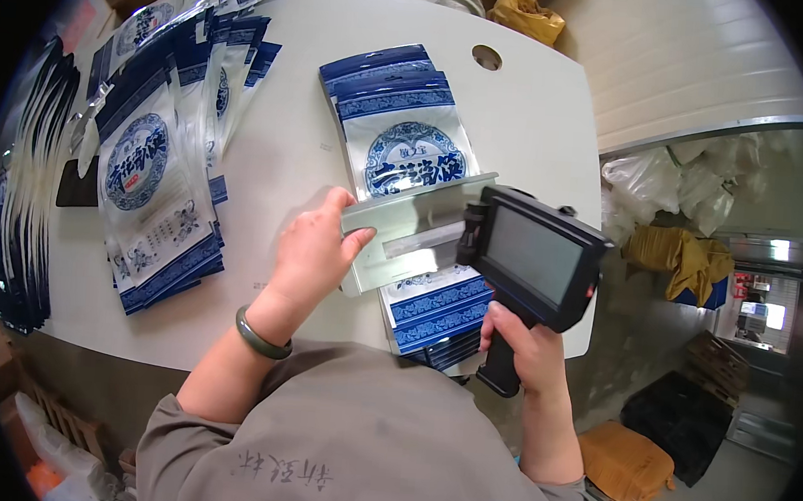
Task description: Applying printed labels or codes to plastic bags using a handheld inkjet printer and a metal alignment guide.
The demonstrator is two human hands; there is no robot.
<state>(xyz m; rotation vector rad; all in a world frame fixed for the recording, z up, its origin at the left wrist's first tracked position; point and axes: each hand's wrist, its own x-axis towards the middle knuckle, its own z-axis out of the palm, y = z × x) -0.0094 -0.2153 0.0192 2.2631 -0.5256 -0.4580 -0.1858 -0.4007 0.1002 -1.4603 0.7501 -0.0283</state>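
My left hand point(313, 252) grips the left end of a flat silvery metal plate point(375, 225) with a long slot in it, thumb on top. The plate lies across a small stack of blue-and-white plastic pouches point(416, 149) and hides their middle. My right hand point(523, 347) is wrapped round the handle of a black handheld printer point(536, 255) with a grey screen. The printer's head stands at the right end of the plate, over the slot; whether it touches the plate is hidden.
More blue-and-white pouches point(138, 158) lie in overlapping piles on the left of the white table point(283, 140), with a tall row of them point(28, 196) at its left edge. A round hole point(487, 57) pierces the tabletop. Clear plastic bags point(667, 181) and an orange-brown sack point(624, 462) are to the right.
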